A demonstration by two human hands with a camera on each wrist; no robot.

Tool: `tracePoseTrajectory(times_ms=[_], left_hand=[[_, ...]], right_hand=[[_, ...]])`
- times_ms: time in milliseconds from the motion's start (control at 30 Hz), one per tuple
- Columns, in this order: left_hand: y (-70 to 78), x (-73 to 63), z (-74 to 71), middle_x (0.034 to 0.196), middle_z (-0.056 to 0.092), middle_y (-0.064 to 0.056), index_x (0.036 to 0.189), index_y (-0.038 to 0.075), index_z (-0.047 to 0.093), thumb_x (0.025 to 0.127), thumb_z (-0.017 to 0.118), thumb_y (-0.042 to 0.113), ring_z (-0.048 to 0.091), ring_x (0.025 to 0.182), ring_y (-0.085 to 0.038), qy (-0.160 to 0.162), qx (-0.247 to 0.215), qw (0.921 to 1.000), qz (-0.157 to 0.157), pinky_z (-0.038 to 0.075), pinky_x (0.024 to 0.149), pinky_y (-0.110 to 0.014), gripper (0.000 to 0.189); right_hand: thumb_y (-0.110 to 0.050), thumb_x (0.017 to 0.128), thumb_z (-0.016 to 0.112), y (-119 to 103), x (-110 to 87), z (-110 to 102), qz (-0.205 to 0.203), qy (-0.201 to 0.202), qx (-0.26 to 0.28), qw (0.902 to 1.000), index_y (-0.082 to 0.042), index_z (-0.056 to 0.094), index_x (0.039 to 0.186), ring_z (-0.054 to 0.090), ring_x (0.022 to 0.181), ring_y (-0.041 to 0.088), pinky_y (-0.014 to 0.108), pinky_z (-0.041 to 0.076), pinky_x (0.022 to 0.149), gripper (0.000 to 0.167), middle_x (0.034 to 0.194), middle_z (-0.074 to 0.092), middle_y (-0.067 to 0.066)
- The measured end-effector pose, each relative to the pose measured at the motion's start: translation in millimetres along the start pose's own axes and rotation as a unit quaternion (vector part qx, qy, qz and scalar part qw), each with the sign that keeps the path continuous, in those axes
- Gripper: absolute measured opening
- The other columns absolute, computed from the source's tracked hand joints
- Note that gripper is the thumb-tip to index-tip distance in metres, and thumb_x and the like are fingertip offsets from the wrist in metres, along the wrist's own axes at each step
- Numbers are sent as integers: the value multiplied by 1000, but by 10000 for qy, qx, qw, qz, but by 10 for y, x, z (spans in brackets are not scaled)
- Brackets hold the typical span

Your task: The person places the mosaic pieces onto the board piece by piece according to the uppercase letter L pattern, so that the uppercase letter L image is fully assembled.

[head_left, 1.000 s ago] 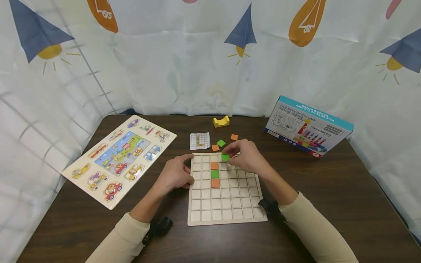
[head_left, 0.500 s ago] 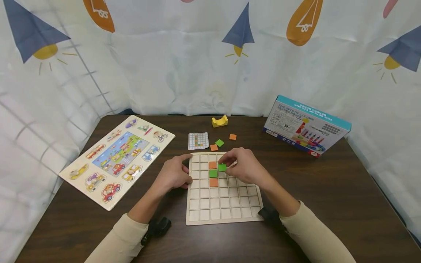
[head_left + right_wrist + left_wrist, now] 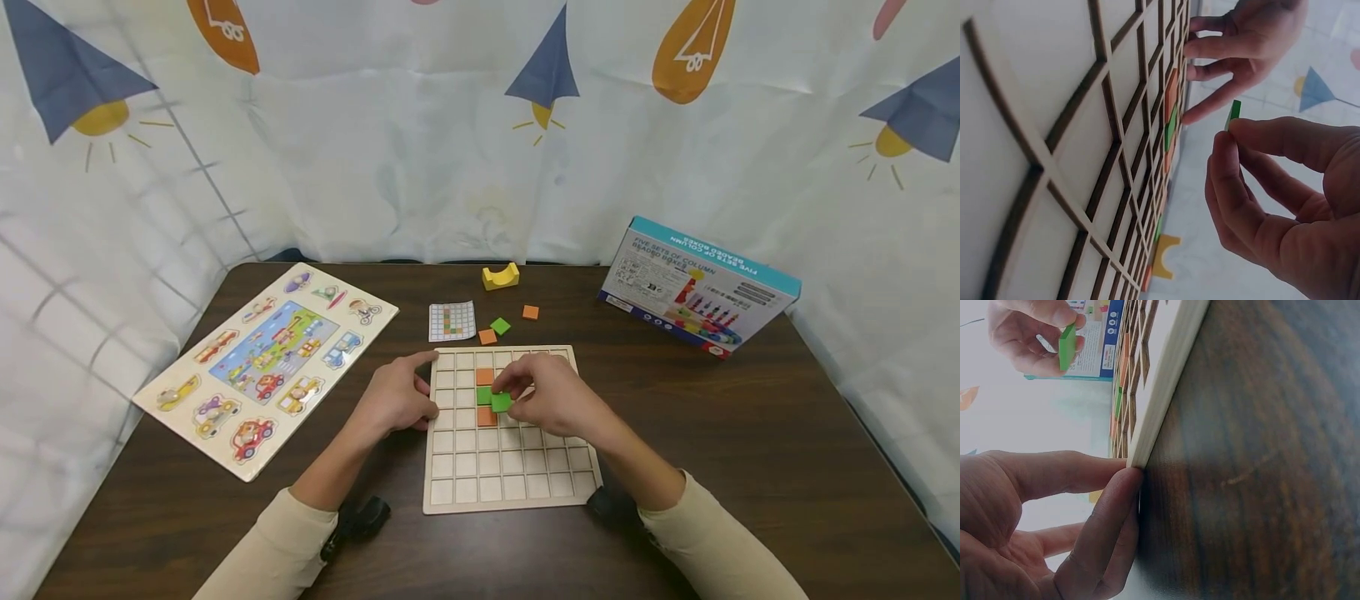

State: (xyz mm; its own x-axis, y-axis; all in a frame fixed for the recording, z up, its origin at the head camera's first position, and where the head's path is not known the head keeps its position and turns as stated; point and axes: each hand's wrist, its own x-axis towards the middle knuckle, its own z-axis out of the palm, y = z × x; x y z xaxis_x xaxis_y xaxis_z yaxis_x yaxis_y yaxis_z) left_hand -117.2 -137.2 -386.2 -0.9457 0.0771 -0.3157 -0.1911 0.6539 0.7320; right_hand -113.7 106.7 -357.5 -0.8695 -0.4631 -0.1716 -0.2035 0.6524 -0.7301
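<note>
My right hand [image 3: 555, 396] pinches a green square tile [image 3: 501, 402] between thumb and fingers. The tile is held above the wooden grid board [image 3: 513, 487] and overlaps the placed tiles in the head view. In the right wrist view, the held tile [image 3: 1234, 114] is tilted nearly edge-on, raised off the grid. An orange tile [image 3: 485, 377], a green tile [image 3: 483, 396] and another orange tile [image 3: 486, 417] sit in one column of cells. My left hand [image 3: 393, 396] touches the board's left edge with fingers spread; its fingertips [image 3: 1127, 478] rest right at the rim.
Behind the board lie a printed pattern card [image 3: 452, 322], a loose green tile [image 3: 500, 326], two orange tiles [image 3: 487, 337] and a yellow curved block [image 3: 500, 277]. A picture puzzle board [image 3: 225, 308] lies left. A cardboard box [image 3: 697, 287] stands back right.
My right hand has carried the green tile toward the near side and slightly left, from the board's far rows to over the placed tiles. The left hand keeps its place at the edge.
</note>
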Motion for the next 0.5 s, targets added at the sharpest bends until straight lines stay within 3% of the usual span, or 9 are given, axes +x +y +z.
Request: tracePoseTrajectory(times_ms=[500], left_hand=[[-9, 6, 15, 91, 66, -14, 155, 7, 47, 73, 74, -9, 68, 53, -16, 6, 59, 10000, -4, 62, 50, -30, 88]], right_hand=[[8, 75, 78, -3, 1, 194, -233, -312, -216, 9990, -10, 77, 95, 60, 79, 12, 25, 54, 71, 28, 85, 68, 1]])
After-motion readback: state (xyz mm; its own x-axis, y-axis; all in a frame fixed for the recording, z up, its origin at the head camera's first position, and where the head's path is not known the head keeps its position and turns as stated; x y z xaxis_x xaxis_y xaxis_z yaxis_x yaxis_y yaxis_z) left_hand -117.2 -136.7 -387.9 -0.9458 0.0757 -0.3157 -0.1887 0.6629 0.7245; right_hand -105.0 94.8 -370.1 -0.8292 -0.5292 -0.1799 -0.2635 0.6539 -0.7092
